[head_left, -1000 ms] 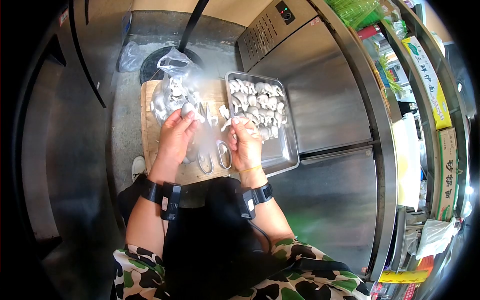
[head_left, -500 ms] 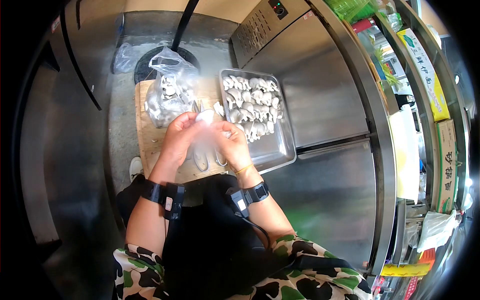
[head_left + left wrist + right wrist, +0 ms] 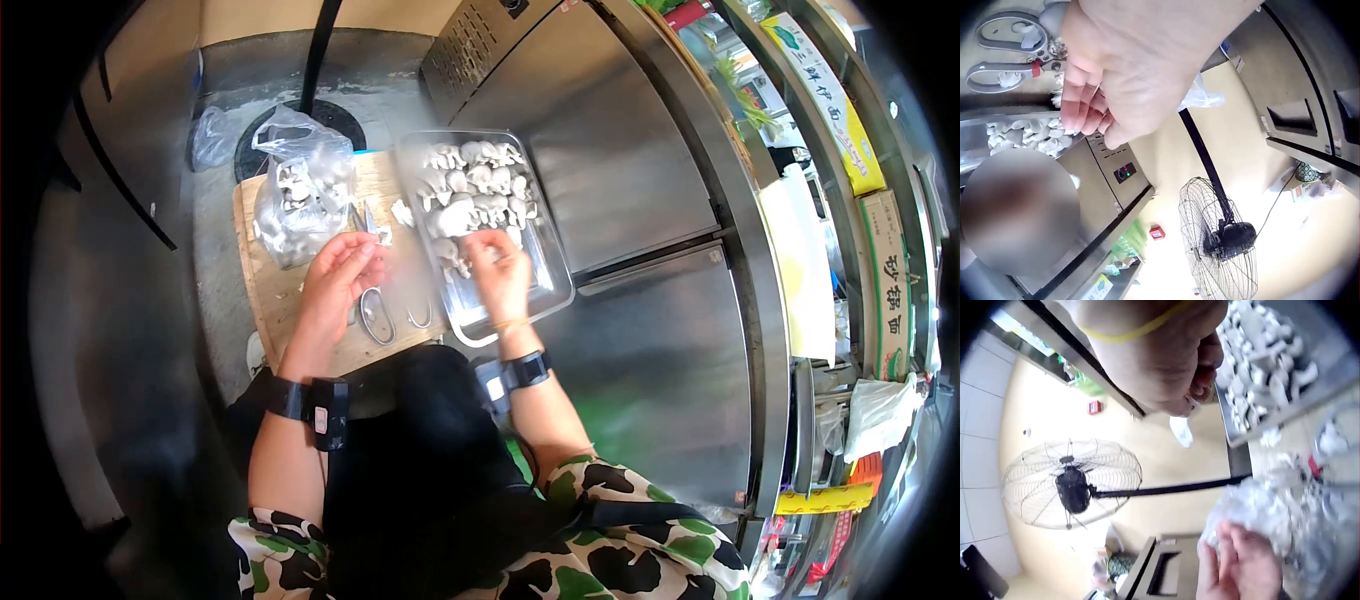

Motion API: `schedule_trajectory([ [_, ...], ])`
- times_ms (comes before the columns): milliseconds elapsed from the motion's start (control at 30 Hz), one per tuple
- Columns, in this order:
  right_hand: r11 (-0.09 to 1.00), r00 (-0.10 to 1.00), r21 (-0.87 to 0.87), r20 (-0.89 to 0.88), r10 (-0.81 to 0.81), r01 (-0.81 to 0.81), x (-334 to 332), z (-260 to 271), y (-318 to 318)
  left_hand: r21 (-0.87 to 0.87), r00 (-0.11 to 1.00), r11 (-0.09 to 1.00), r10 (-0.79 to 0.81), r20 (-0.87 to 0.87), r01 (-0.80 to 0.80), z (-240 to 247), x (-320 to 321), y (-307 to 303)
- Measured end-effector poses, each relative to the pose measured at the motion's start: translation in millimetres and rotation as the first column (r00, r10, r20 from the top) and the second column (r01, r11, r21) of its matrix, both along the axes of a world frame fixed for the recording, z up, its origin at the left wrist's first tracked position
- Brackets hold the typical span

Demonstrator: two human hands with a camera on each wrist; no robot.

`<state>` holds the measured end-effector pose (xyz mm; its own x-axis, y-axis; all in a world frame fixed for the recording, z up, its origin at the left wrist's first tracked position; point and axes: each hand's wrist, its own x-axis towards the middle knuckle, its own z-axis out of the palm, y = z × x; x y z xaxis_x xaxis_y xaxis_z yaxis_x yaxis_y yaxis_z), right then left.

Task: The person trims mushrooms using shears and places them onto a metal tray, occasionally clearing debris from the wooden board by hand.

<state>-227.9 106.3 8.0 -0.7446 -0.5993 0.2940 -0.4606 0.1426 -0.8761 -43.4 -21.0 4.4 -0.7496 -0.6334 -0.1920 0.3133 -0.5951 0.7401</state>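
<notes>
Over the metal tray [image 3: 568, 290], my right hand [image 3: 500, 275] pinches a pale mushroom piece; in the right wrist view the white piece [image 3: 1181, 431] sticks out below the curled fingers. Rows of grey-white mushrooms [image 3: 480, 180] lie in the tray. My left hand [image 3: 335, 285] hovers above the wooden board [image 3: 275, 290], palm turned up and fingers loosely bent, holding nothing in the left wrist view. Scissors [image 3: 377, 318] with grey handles lie on the board just beyond it. A clear plastic bag [image 3: 300, 205] of mushrooms sits at the board's far left.
Steel cabinet doors [image 3: 610, 130] stand right of the tray, and shelves with boxes [image 3: 880, 290] line the far right. Behind the board is a round black base [image 3: 345, 125] with a pole. Another plastic bag [image 3: 212, 140] lies on the floor. A fan [image 3: 1216, 240] shows in the wrist views.
The hands were together over the board half a second ago; my right hand has moved right over the tray with a piece. My left fingers have loosened. The head view has shifted.
</notes>
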Motion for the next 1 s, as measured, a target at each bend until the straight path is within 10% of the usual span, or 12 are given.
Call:
schedule_trajectory([
  [133, 0.938, 0.949, 0.144, -0.054, -0.309, 0.314, -90.7, -21.8, 37.5, -0.001, 0.998, 0.999, 0.036, 0.044, -0.036, -2.8, 1.5, -3.5],
  [433, 0.812, 0.92, 0.438, -0.107, -0.378, 0.385, -144.4, -73.4, 54.5, 0.016, 0.995, 0.999, 0.042, 0.089, -0.044, -12.1, -3.9, -6.5],
  [500, 0.864, 0.936, 0.392, 0.02, -0.353, 0.317, -149.9, -81.9, 56.7, 0.007, 0.995, 0.999, 0.041, 0.089, -0.042, -15.6, -5.8, -6.5],
  [533, 0.929, 0.874, 0.29, 0.358, -0.328, 0.23, -142.4, -67.5, 58.7, 0.007, 0.995, 0.999, 0.046, 0.088, -0.047, -16.4, -6.7, -6.1],
  [633, 0.966, 0.341, -0.162, 0.936, 0.085, 0.204, -122.8, -26.8, 74.6, -0.002, 0.995, 0.999, 0.045, 0.084, -0.045, -21.6, -9.0, -7.1],
  [833, 0.768, -0.068, -0.555, 0.795, 0.602, 0.32, -81.1, 7.8, 148.8, 0.08, 0.997, 0.996, 0.035, -0.064, -0.03, -27.8, 3.3, -4.5],
  [1000, 0.825, 0.103, -0.536, 0.844, 0.526, 0.179, -41.8, 47.2, 273.9, 0.061, 0.955, 0.995, -0.055, -0.291, 0.076, -64.5, 30.6, -35.4],
])
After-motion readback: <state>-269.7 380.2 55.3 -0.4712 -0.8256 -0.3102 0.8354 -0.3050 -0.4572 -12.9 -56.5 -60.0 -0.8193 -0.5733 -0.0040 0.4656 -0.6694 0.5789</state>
